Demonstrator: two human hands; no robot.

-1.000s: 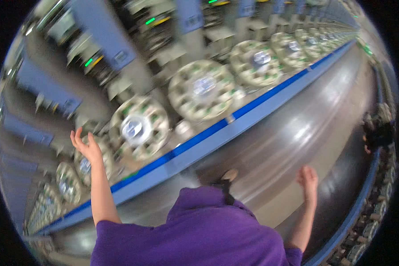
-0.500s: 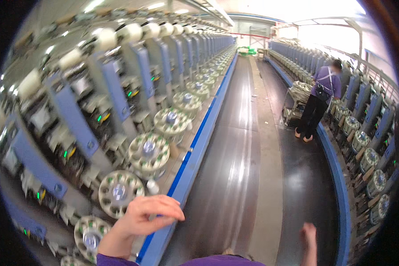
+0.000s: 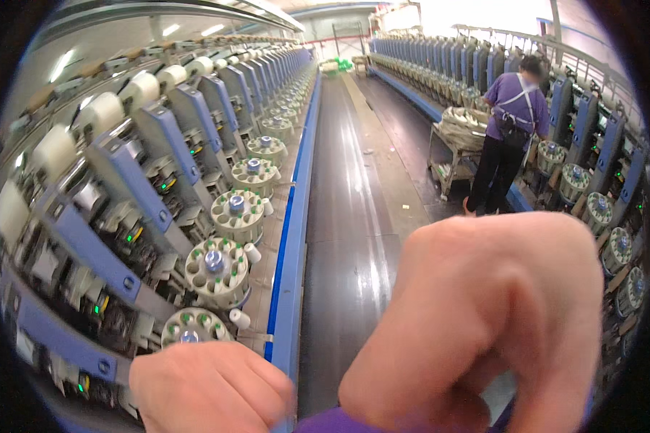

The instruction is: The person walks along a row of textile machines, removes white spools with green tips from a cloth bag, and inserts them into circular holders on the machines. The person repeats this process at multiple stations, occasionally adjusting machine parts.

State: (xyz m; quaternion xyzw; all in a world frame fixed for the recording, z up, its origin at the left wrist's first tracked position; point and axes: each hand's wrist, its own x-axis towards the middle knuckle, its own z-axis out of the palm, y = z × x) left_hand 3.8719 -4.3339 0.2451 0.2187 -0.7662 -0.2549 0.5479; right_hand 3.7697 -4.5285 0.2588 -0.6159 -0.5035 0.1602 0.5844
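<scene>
Bobbin carousel point(image 3: 195, 323), left grip point(image 3: 209, 387) before it, blue rail point(image 3: 287, 317)

A co-worker point(image 3: 500, 157) in a purple top point(image 3: 503, 95) stands by the right-hand machines point(image 3: 560, 108), beside a loaded cart point(image 3: 458, 149). A green pile point(image 3: 344, 65) lies at the aisle's point(image 3: 339, 144) far end; lights point(image 3: 212, 30) glow overhead.

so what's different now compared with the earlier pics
The right hand has come up from the right side to fill the near foreground. The left hand, spread open at first, is now curled at the lower edge. The view has swung up from the left machine row to look along the aisle. Nothing is visibly grasped or let go. The co-worker stays at the right machine row.
</scene>
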